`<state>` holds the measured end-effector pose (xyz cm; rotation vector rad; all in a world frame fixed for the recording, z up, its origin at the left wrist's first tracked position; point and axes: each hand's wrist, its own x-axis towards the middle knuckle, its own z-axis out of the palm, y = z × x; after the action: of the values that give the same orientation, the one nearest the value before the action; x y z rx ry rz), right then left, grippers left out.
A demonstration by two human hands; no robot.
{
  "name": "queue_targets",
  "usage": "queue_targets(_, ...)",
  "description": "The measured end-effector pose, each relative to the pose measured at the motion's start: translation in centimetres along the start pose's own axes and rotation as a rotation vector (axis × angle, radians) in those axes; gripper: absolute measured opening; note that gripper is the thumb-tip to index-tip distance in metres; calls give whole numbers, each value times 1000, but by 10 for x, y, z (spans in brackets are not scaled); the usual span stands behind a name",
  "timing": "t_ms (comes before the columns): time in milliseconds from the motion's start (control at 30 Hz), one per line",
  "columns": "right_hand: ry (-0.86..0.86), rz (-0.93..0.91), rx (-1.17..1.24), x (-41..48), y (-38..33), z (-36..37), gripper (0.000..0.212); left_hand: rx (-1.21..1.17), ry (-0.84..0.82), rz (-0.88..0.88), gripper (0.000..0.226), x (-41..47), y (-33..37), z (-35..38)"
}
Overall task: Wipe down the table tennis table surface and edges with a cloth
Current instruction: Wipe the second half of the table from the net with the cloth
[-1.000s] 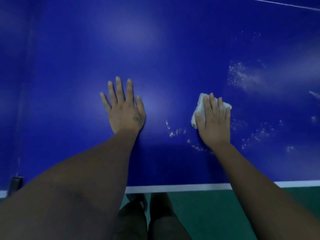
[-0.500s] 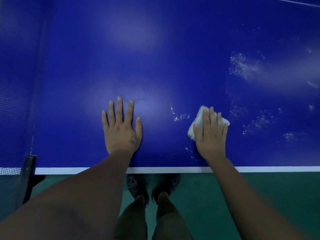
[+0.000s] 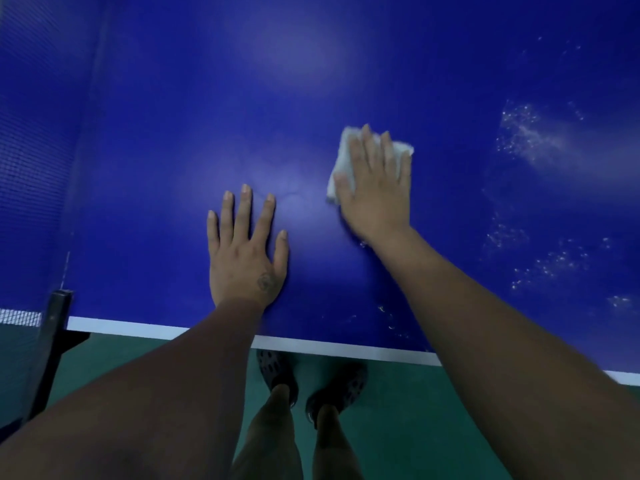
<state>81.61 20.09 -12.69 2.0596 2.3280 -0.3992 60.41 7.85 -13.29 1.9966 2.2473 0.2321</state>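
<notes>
1. I am wiping the table (image 3: 207, 98) with the cloth (image 3: 341, 157). The cloth is lying flat on the blue top under my right hand (image 3: 375, 188), well in from the white edge line (image 3: 329, 346).
2. My right fingers (image 3: 372, 157) are lying straight and close together across the cloth, pressing it down rather than clutching it. My thumb is resting along its left border, and pale corners are showing past my fingertips.
3. To do this stroke well, I judge I should be pressing evenly through the whole palm so the cloth is not bunching or sliding out.
4. I should also be steering overlapping passes towards the white specks (image 3: 523, 133) on the right, which are sitting well apart from the cloth. Smaller flecks (image 3: 389, 318) are lying near the edge beside my right forearm and are waiting for a pass too.
5. My left hand (image 3: 244, 251) is lying flat on the table, to the left of the right hand and nearer the edge. Its fingers are spread and holding nothing, which I take to be bracing my lean.
6. Both forearms are reaching over the edge, the right one stretching further out. That hand is looking slightly blurred, so I cannot tell how hard it is pressing.
</notes>
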Motion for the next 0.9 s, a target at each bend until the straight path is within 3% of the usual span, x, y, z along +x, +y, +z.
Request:
queue_targets(200, -73, -327, -30, -162, -5, 30, 71, 1, 33, 6, 63, -1, -1, 1)
queue_targets(333, -92, -422, -125, -128, 1, 19, 69, 3, 30, 9, 62, 0, 0, 0)
queue_targets(500, -71, -186, -103, -28, 35, -3, 70, 19, 9, -1, 63, 0, 2, -1)
queue_targets(600, -43, -61, -30, -24, 59, -10, 70, 19, 0, -8, 63, 1, 2, -2)
queue_targets(833, 137, 328, 2, -180, 48, 19, 67, 16, -42, -2, 65, 0, 2, -5)
queue_targets(900, 138, 355, 1, -240, 28, 35, 67, 2, -54, -2, 65, -2, 1, -7)
